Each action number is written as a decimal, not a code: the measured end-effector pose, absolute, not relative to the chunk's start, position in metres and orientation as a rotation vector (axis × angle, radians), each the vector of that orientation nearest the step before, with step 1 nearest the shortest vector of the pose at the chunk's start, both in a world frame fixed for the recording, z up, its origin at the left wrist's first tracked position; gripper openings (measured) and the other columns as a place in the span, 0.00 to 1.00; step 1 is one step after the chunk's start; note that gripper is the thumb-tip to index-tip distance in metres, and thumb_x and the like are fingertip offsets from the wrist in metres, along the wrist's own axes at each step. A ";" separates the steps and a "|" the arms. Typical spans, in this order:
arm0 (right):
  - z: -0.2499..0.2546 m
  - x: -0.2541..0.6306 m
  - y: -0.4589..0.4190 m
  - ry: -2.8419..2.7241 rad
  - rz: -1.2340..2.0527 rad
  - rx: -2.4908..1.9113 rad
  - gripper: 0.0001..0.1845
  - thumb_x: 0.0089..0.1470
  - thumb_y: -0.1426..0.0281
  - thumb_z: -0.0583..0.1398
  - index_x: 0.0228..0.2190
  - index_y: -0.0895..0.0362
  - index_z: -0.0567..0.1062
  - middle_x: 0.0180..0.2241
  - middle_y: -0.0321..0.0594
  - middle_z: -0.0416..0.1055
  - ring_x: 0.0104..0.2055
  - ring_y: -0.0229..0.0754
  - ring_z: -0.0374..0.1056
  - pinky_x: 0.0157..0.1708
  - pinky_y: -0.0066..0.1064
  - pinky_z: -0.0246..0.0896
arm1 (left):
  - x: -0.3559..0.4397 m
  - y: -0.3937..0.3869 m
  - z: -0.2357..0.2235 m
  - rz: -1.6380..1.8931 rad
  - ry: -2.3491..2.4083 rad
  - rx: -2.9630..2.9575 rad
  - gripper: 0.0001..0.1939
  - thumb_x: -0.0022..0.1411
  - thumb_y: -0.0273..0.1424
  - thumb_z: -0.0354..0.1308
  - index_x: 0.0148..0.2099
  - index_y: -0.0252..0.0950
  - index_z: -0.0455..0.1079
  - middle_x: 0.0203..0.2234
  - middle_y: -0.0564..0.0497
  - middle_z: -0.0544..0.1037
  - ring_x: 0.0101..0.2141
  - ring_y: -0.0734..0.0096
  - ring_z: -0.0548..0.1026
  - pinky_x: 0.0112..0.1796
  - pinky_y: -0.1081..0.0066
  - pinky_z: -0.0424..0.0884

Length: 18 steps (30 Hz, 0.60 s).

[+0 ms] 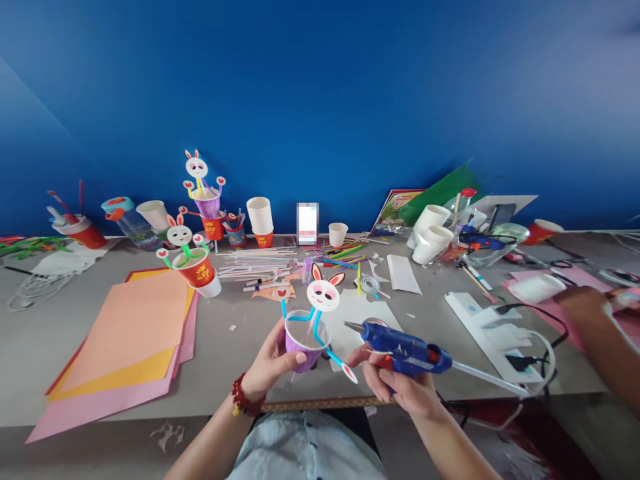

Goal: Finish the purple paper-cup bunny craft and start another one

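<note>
Purple and white, a paper cup [297,359] is held at the near middle of the grey table [225,357], the left hand's [270,360] fingers and thumb wrapped around its side. A paper rabbit head [323,296] and bent blue straws [336,358] rise from it. The right hand [407,390] grasps a blue glue gun [400,348], nozzle pointing left, apart from the cup. Coloured paper sheets [125,327] lie left; a white power strip [466,328] lies right.
</note>
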State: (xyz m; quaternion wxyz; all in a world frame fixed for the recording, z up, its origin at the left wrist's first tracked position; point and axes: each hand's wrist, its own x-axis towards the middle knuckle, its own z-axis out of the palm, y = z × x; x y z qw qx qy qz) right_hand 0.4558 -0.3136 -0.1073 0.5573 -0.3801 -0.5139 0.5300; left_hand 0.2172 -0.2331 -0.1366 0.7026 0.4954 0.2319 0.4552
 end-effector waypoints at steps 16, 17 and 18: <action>-0.118 0.461 -0.325 -0.914 1.135 -0.840 0.05 0.58 0.66 0.63 0.35 0.54 0.77 0.34 0.41 0.74 0.15 0.29 0.60 0.16 0.26 0.55 | 0.198 -0.219 -0.142 0.892 0.500 0.880 0.24 0.58 0.36 0.67 0.56 0.43 0.71 0.48 0.48 0.78 0.48 0.62 0.75 0.48 0.67 0.70; -0.123 0.460 -0.329 -0.900 1.136 -0.883 0.05 0.58 0.66 0.63 0.34 0.55 0.76 0.33 0.40 0.74 0.15 0.29 0.60 0.16 0.26 0.56 | 0.195 -0.219 -0.141 0.900 0.523 0.861 0.25 0.59 0.35 0.67 0.58 0.44 0.69 0.50 0.47 0.77 0.49 0.61 0.75 0.50 0.65 0.69; -0.130 0.458 -0.334 -0.885 1.140 -0.928 0.05 0.58 0.66 0.63 0.33 0.55 0.76 0.32 0.40 0.74 0.15 0.29 0.60 0.16 0.26 0.56 | 0.192 -0.219 -0.139 0.911 0.542 0.840 0.26 0.59 0.35 0.66 0.60 0.45 0.68 0.52 0.47 0.76 0.50 0.60 0.75 0.51 0.63 0.69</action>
